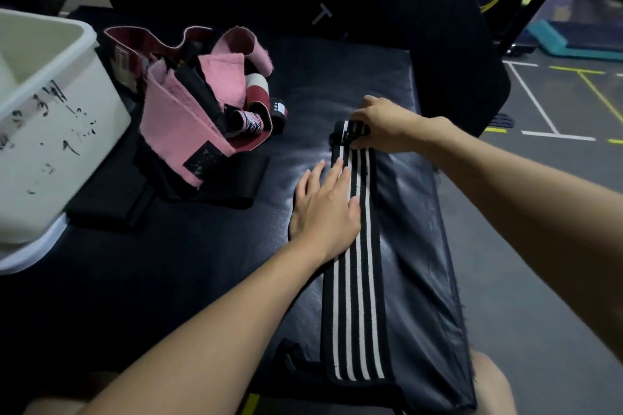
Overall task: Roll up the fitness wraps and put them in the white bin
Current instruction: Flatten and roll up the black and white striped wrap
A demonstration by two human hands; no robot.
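A black-and-white striped wrap [359, 266] lies flat along the padded table [421, 246]. The right hand [379, 125] pinches its far, rolled end; the left hand [325, 202] presses flat on it — best kept taut. The white bin [50, 131] sits far left.

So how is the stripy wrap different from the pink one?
The striped wrap is black with white lines; the pink wrap is plain pink with a dark label. The striped wrap lies flat and straight on the bench pad, pressed by the left hand and gripped at its far end by the right hand; the pink wrap sits crumpled in a pile, untouched. Neither is in the white bin yet.
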